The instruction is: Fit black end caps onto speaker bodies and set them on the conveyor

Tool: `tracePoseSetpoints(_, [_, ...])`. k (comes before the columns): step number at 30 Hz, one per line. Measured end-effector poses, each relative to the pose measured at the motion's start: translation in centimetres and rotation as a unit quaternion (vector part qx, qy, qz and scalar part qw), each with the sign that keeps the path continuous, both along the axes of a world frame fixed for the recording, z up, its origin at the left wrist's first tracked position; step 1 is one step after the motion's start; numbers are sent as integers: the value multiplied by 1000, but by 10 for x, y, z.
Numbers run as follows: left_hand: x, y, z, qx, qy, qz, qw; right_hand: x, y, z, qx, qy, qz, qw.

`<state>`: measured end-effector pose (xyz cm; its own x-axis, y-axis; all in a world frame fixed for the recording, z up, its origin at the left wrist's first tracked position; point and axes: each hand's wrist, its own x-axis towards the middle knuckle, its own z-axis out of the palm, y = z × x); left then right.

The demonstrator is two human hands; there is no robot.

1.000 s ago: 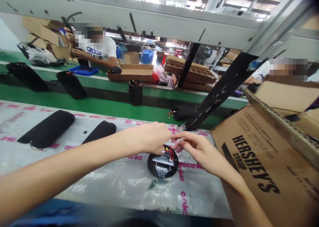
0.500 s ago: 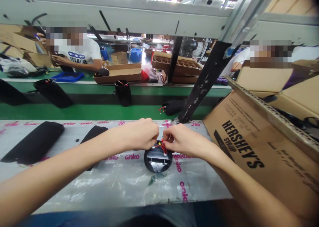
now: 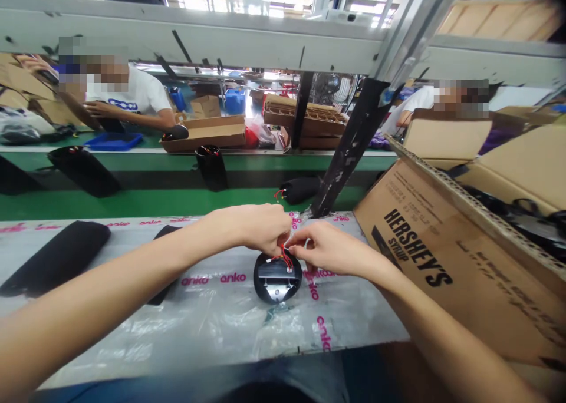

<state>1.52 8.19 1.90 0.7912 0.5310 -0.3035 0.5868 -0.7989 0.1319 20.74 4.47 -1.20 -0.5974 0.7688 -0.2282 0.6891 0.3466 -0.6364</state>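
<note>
black round housing (image 3: 277, 285) lies on the clear plastic sheet (image 3: 212, 326) with pink lettering, its metal-plated face up, right under our hands. we have the left hand (image 3: 260, 229) and the right hand (image 3: 329, 251) drawn together over its red wires (image 3: 283, 259), fingertips almost meeting; the fingers hide whether either is clamped on a wire, so we cannot tell. the step in hand looks like working those wires at the housing's edge, and their thin, bunched ends seem to call for a fine pinch. a black padded sleeve (image 3: 57, 258) lies to the left, a hershey's syrup carton (image 3: 415, 255) to the right.
</note>
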Motion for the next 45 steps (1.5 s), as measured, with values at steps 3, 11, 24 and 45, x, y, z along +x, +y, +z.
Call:
tracePoseSetpoints(3, [6, 0, 4, 7, 15, 1, 1000, -2, -2, -4, -38, -9, -8, 999])
tracePoseSetpoints(11, [2, -13, -3, 37, 3, -1, 999, -11, 0, -1, -83, -19, 0, 996])
tracePoseSetpoints(24, [-13, -19, -7, 17, -35, 47, 998, -11, -25, -9, -96, -21, -60, 993])
tracePoseSetpoints(45, [-64, -85, -16, 40, 1, 163, 986, -21, -104, -87, 38, 251, -79, 964])
